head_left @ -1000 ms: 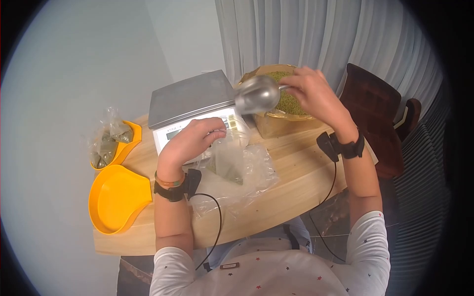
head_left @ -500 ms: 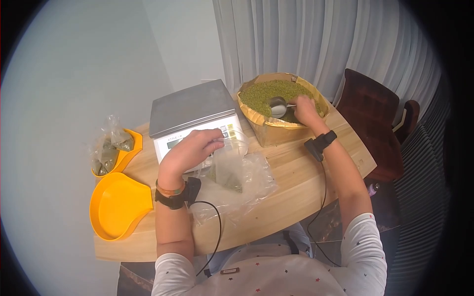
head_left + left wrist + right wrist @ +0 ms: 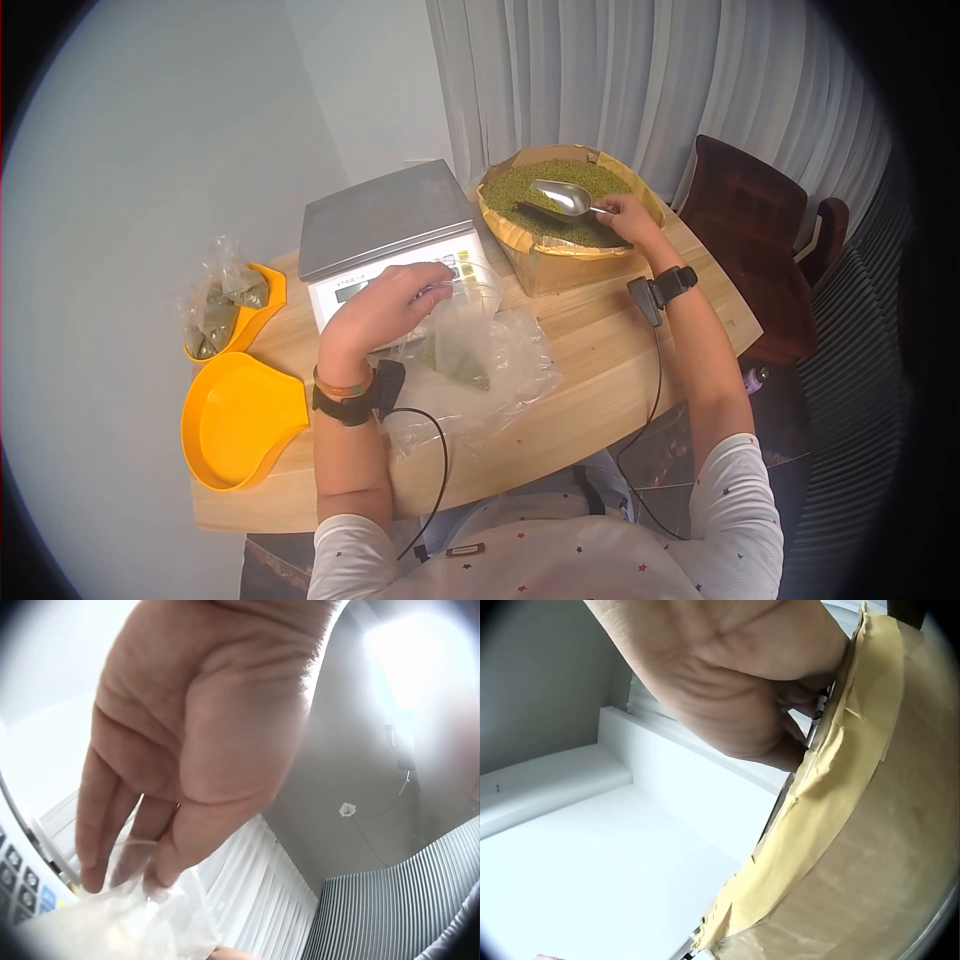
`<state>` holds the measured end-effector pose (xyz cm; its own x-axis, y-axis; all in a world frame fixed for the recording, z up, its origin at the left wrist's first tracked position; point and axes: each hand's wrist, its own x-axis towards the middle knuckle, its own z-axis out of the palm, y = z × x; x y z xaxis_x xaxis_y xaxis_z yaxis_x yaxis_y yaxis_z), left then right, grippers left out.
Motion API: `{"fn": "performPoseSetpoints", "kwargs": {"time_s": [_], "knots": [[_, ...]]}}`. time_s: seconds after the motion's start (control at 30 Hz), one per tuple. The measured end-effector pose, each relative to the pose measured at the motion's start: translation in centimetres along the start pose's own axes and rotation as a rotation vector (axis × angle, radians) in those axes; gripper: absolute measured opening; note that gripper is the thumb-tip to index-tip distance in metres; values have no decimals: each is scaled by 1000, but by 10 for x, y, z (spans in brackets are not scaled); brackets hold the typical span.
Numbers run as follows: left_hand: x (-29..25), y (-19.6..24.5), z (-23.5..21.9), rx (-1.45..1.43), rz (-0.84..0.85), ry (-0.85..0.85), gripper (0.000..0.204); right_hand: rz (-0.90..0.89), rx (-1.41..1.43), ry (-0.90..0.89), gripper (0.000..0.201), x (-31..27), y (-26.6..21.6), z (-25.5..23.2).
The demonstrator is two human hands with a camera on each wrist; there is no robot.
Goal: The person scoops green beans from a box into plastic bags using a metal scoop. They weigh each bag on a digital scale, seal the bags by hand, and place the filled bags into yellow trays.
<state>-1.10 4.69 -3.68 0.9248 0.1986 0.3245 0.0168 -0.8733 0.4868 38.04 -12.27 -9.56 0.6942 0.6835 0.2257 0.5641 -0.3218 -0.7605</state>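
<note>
My right hand (image 3: 630, 219) grips the handle of a shiny metal scoop (image 3: 568, 199) over the green granules (image 3: 520, 187). They fill a cardboard box (image 3: 565, 272) whose rim is edged with yellow tape; in the right wrist view that rim (image 3: 832, 772) hides the fingertips and most of the scoop. Between thumb and fingers, my left hand (image 3: 385, 308) pinches the top of a clear plastic bag (image 3: 465, 345) with a little green material in its lower corner. The left wrist view has the bag's film (image 3: 142, 919) hanging under the fingertips.
A digital scale (image 3: 390, 222) with a grey pan stands behind the left hand. On the left are an empty yellow tray (image 3: 235, 420) and another yellow tray (image 3: 270, 300) bearing filled bags (image 3: 215, 310). Flat plastic film (image 3: 530, 365) lies under the held bag. A brown chair (image 3: 750, 220) stands at right.
My right hand swung from beside the scale to the box, dipped the scoop into the granules, then raised it slightly with the bowl tilted differently. My left hand keeps holding the bag in nearly the same place.
</note>
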Motion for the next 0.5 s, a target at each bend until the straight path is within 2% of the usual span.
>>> {"fn": "performPoseSetpoints", "kwargs": {"time_s": [0.07,0.27,0.5], "knots": [[1,5,-3,-8,11,-28,23,11,98,-32,24,-5,-4,-3],[1,14,-10,-23,19,-90,22,-48,60,8,23,-4,7,-6],[2,7,-4,-8,84,-11,23,-158,136,-44,24,-33,-37,-29]]}}
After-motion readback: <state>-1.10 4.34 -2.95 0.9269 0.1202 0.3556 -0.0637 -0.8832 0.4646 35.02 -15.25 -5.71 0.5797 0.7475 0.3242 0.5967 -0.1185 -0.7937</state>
